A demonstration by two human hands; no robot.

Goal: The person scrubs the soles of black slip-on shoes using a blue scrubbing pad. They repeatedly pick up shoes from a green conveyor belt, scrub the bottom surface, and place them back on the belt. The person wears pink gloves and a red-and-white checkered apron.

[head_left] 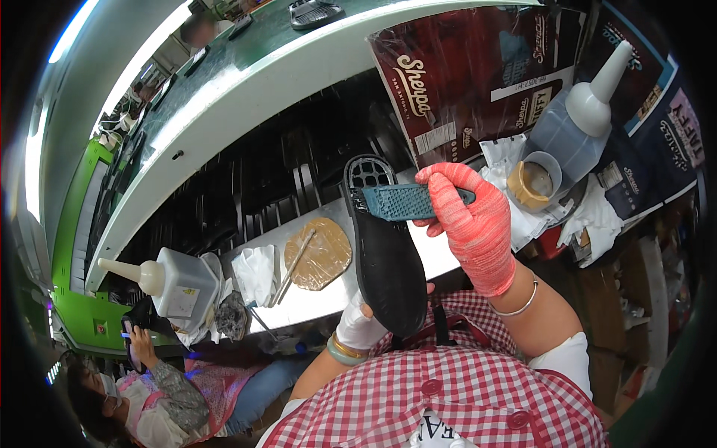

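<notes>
1. Your right hand (pixel 474 224), in a red-pink knit glove, has its grip closed on a teal tread insert (pixel 407 201), holding it level across the upper part of the black shoe sole (pixel 385 254).
2. Your left hand (pixel 362 325), in a white glove, has its grip wrapped around the lower end of the sole from underneath — the sole stands nearly upright in the air above the near edge of the counter (pixel 314 299), not resting on it.
3. The insert touches or nearly touches the sole just below its open grid at the top; I cannot tell whether it is seated yet.
4. On the counter, left of the sole, lie a tan glue-stained pad (pixel 325 254) with a stick (pixel 295 261) across it, and a crumpled white cloth (pixel 258 272).
5. A squeeze bottle (pixel 175 284) stands at the counter's left end; another squeeze bottle (pixel 575 127) and a small cup (pixel 534 183) stand at the right.
6. Risks, as I judge them: the insert could go on crooked, since both pieces are held free in the air — and a slack left grip could let the sole tip onto the glue pad.
</notes>
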